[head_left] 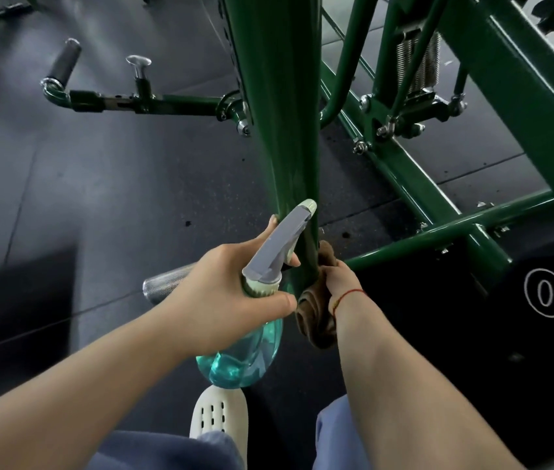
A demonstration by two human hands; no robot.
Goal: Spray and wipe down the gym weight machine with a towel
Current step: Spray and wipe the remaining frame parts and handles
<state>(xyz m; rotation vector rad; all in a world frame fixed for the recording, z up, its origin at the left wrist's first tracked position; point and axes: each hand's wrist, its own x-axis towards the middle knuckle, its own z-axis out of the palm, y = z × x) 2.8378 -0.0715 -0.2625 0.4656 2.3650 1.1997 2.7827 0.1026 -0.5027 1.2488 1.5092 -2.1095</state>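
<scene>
Left hand [221,293]: fingers clasp bottle [251,337] neck, nozzle at post [282,130]. Right hand [338,279]: fingers press towel [314,320] against post.

We wear a thin red string bracelet [350,295] round our right wrist, just behind the right hand [338,279]; a small yellowish bit sits on the cord at its inner side. The left hand [231,293] is bare, and so are both forearms as far as the view shows them. Our trousers [167,452] are loose, of soft blue-grey cloth, with one leg on each side. On one foot we wear a cream moulded clog [217,415] with a rounded toe and rows of small oblong vent holes. The trouser hem covers its back part.
</scene>
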